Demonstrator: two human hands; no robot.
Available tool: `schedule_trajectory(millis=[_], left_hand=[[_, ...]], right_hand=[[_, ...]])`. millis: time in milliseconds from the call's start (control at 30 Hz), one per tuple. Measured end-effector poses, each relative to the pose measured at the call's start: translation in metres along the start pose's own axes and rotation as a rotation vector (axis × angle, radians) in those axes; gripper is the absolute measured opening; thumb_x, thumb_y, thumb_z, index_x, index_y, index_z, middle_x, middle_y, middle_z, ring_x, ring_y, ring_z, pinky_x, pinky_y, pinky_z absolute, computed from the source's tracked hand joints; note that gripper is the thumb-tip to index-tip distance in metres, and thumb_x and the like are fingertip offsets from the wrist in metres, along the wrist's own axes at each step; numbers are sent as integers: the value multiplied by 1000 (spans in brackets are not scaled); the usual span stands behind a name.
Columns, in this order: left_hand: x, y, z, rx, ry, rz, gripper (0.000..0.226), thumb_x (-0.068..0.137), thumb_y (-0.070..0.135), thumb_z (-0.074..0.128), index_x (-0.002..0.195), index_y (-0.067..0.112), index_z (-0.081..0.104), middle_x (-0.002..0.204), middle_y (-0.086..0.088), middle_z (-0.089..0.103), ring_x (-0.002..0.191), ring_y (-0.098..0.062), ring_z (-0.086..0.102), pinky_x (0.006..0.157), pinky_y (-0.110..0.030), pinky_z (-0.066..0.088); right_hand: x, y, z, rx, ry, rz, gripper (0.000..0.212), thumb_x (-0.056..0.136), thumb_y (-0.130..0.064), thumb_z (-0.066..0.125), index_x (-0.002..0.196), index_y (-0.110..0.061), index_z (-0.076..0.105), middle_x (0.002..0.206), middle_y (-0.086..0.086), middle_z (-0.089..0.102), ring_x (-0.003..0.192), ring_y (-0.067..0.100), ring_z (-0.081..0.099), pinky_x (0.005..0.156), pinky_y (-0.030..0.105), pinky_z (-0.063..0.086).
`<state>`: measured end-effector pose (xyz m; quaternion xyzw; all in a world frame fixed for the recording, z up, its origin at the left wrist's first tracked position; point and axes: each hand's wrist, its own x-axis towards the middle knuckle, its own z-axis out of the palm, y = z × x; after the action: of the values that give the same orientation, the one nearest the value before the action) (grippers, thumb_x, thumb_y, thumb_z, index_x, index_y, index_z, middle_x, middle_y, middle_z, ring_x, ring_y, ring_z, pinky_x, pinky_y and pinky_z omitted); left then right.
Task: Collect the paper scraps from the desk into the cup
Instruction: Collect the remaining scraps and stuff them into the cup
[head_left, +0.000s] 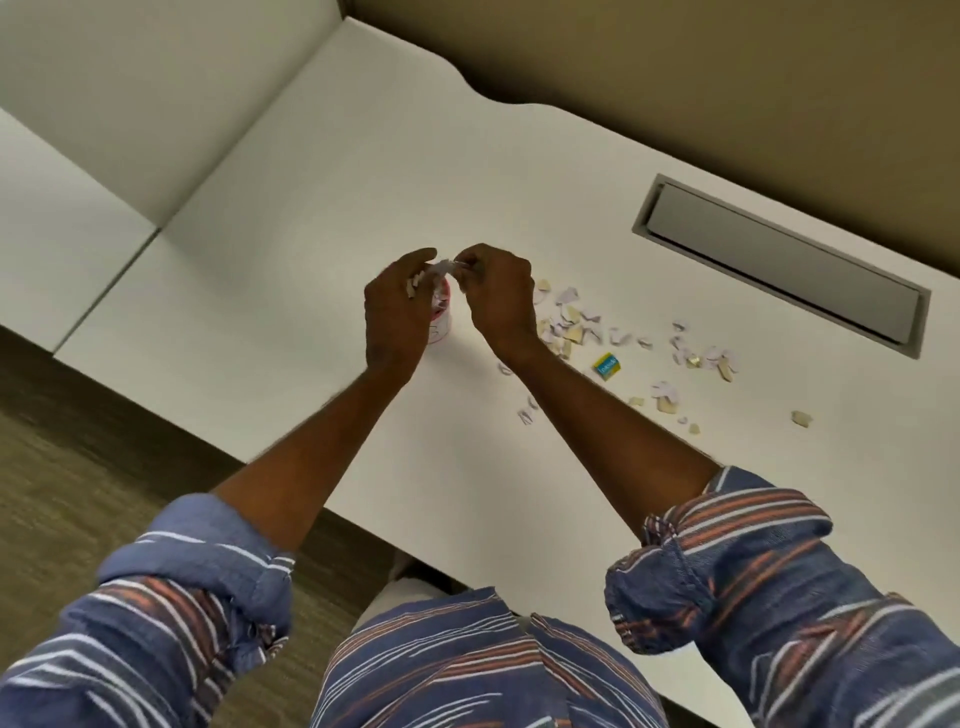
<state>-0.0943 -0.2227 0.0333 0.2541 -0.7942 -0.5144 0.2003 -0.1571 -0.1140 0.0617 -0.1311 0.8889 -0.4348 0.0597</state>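
i am seeing both hands meeting above the cup, a white paper cylinder mostly hidden behind the left hand. the right hand is pinching crumpled white scraps; left fingers are curling around more. jagged paper scraps are littering the smooth white tabletop beside a small yellow box.

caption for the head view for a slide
Both hands push paper scraps into a cup on a white desk.
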Motion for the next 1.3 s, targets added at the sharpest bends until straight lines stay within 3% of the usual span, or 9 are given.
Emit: schedule_trajectory(millis=[133, 267, 367, 500, 600, 767, 933, 1000, 1300], left_hand=[[6, -16, -13, 7, -90, -51, 27, 92, 20, 60, 118, 25, 63, 101, 15, 71, 96, 1, 66, 88, -18, 55], [14, -22, -17, 107, -150, -32, 32, 83, 38, 52, 109, 24, 65, 103, 9, 71, 95, -6, 65, 83, -16, 51], [19, -24, -16, 205, -211, -22, 36, 86, 30, 49, 119, 23, 61, 108, 6, 70, 100, -8, 65, 79, -11, 44], [24, -22, -17, 256, -263, -27, 49, 80, 35, 47, 128, 27, 55, 105, 3, 72, 91, -12, 67, 77, -23, 51], [27, -21, -19, 233, -256, -59, 34, 90, 30, 51, 123, 36, 53, 90, 18, 66, 83, -7, 67, 64, -6, 43], [31, -15, -27, 192, -262, -65, 54, 88, 13, 63, 138, 24, 47, 105, 11, 65, 85, 0, 58, 59, 8, 36], [34, -16, -30, 102, -279, -67, 65, 80, 4, 72, 138, 15, 48, 120, -2, 67, 99, -8, 62, 78, 0, 44], [34, -16, -32, 69, -301, -72, 68, 76, 0, 74, 138, 13, 49, 122, -5, 67, 106, -15, 65, 89, -17, 50], [27, -14, -31, 6, -297, -128, 57, 82, 0, 62, 136, 16, 51, 124, -4, 67, 108, -16, 64, 85, -21, 47]], right_hand=[[4, -7, 22, -134, -98, -14, 16, 91, -9, 57, 91, -9, 72, 88, 6, 74, 82, 18, 68, 73, 32, 56], [4, -9, 31, -257, -162, -28, 19, 93, -10, 53, 97, -7, 71, 96, 11, 70, 93, 25, 66, 80, 37, 55], [6, -14, 35, -317, -155, -28, 18, 93, -12, 54, 94, -7, 71, 95, 12, 67, 90, 26, 66, 77, 38, 55], [10, -25, 42, -383, -173, -46, 20, 94, -12, 54, 102, -7, 71, 101, 10, 65, 95, 25, 63, 71, 26, 47], [13, -31, 49, -349, -191, -3, 20, 95, -11, 50, 103, -6, 68, 95, 6, 62, 94, 22, 63, 57, 15, 30], [17, -42, 54, -420, -209, -7, 19, 94, -13, 52, 103, -10, 69, 105, 7, 69, 96, 23, 67, 75, 28, 50], [17, -43, 53, -371, -191, -31, 21, 88, -12, 57, 106, -7, 66, 106, 13, 69, 98, 30, 66, 81, 37, 53], [18, -43, 51, -310, -199, 5, 24, 87, -15, 61, 109, -6, 66, 108, 11, 71, 99, 28, 67, 82, 35, 52], [17, -45, 43, -118, -265, 127, 34, 83, -9, 65, 117, -4, 65, 115, 11, 71, 108, 26, 67, 95, 35, 53]])
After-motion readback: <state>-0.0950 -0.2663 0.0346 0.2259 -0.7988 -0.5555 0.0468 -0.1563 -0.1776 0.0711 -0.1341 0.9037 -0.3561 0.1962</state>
